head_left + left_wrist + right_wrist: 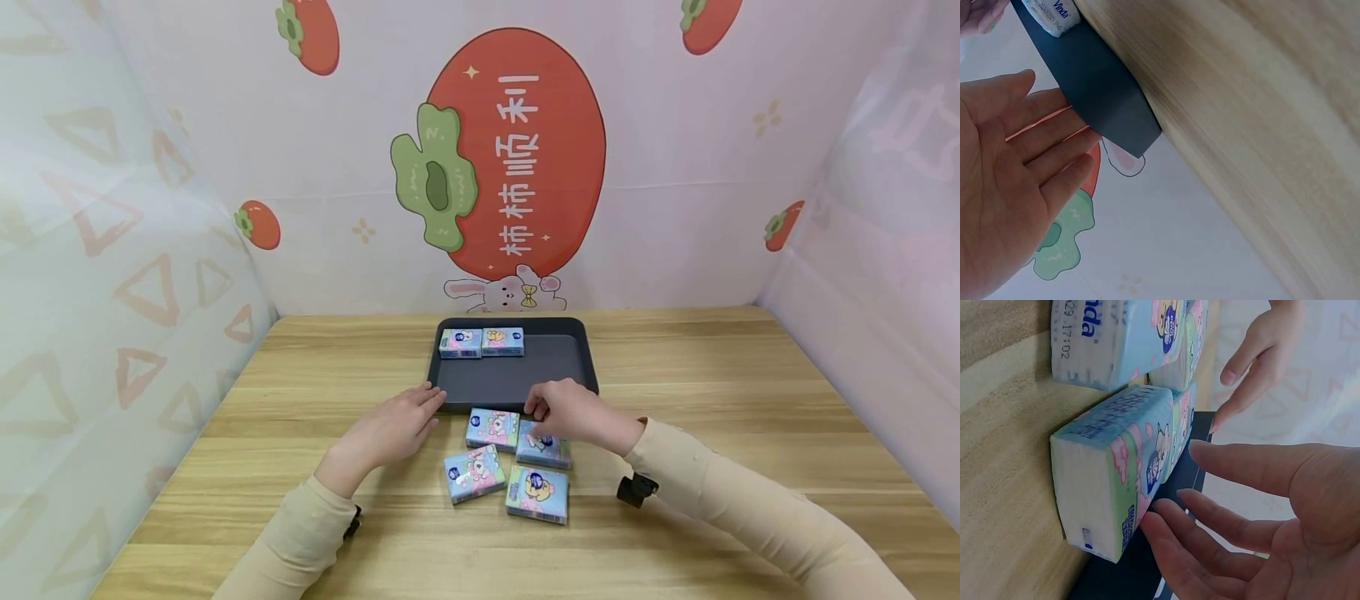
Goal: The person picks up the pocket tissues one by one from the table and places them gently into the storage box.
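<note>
While the left hand (396, 425), fingers extended, touches the dark tray (558, 358) containing two tissue packs (472, 345) far left, the right hand (572, 410), loosely bent, gripping nothing, meets a blue, cartoon-printed pack (542, 453) in front.

Looks bright and evenly lit in the head view, apparently from above, with only faint, soft-edged shadows on the tabletop (360, 550) around the packets (537, 493). Washes out to pale haze on the left wall (45, 192) and right wall (885, 225). Glints whitish on one packet wrapper (474, 475). Stretches wide-angle toward the outer edges. Turns dimmer and greyer in the left wrist view, with blurred wood grain (1254, 112). Appears similarly muted in the right wrist view, sharp enough for reading printed digits (1064, 337), hazy across the left wall.
</note>
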`<state>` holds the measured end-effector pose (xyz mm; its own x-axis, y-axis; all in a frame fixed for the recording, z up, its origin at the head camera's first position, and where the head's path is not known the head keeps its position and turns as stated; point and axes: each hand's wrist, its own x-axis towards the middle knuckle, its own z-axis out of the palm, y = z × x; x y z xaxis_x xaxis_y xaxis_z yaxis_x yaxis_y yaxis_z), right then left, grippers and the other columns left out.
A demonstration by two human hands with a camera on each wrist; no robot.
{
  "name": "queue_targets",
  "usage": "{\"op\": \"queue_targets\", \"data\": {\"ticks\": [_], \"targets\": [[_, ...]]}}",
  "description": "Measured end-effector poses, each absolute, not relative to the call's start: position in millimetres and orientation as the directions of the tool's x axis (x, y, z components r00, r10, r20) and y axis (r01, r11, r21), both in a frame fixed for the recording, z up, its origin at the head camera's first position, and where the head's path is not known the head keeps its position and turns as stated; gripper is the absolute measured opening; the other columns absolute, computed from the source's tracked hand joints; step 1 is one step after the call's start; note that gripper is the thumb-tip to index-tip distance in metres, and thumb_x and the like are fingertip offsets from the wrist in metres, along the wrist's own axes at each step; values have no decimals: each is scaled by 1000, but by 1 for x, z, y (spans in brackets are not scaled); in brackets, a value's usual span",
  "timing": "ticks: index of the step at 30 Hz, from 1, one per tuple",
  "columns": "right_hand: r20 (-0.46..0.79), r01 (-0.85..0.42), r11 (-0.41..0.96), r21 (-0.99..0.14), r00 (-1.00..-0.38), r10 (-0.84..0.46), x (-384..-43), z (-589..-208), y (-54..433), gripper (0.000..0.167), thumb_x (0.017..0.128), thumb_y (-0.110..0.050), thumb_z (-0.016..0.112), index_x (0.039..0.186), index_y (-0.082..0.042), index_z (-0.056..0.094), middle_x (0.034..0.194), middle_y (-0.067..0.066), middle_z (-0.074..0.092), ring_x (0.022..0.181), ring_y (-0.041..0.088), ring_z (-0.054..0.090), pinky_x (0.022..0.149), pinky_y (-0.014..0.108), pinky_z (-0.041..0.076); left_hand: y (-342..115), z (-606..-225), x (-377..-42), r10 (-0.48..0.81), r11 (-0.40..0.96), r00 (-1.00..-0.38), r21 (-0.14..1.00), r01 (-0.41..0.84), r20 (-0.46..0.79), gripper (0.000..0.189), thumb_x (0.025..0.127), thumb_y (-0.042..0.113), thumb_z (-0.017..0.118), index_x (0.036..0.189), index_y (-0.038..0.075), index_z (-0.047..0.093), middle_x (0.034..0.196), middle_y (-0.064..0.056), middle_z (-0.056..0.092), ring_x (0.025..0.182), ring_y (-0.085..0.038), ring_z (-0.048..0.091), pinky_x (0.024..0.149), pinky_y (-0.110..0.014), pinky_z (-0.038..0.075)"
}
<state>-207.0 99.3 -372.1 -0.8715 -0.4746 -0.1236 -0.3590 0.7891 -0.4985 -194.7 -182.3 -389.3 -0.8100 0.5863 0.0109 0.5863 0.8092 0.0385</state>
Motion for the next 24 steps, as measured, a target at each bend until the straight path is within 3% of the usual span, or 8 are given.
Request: {"op": "queue_targets", "data": {"ticks": [24], "targets": [[-185,-364,819,-444,-857,-481,-205,-381,96,40,67,-12,84,104,-10,68,92,1,65,82,12,57,72,31,53,-182,-388,-194,579,815,-816,39,578,-3,43,99,20,49,135,-2,50,140,-20,49,133,-34,43,111,-46,37]]}}
